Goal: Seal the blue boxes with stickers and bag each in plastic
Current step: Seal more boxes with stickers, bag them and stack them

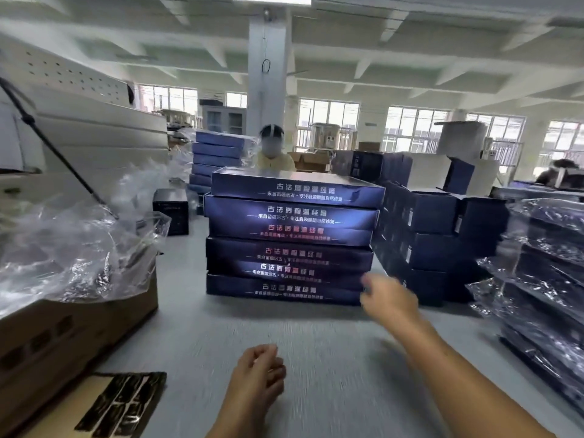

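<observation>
Blue boxes stand stacked between a carton and bagged boxes. My left hand lies loosely curled, empty. My right hand is too blurred to tell.

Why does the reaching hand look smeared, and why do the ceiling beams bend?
Head view: the right hand is motion-blurred by the stack, the left hand sharper; the wide-angle lens bows the beams; glare whitens the bags.

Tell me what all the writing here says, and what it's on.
"古法…温经膏": large line on each front edge in the stack of blue boxes; middle characters blurred.
"来自苗疆远古 · 专注肩颈腰腿自然修复": small line beneath it, partly blurred.
Print on the cardboard box and the dark sheet at lower left: too blurred to read.
</observation>
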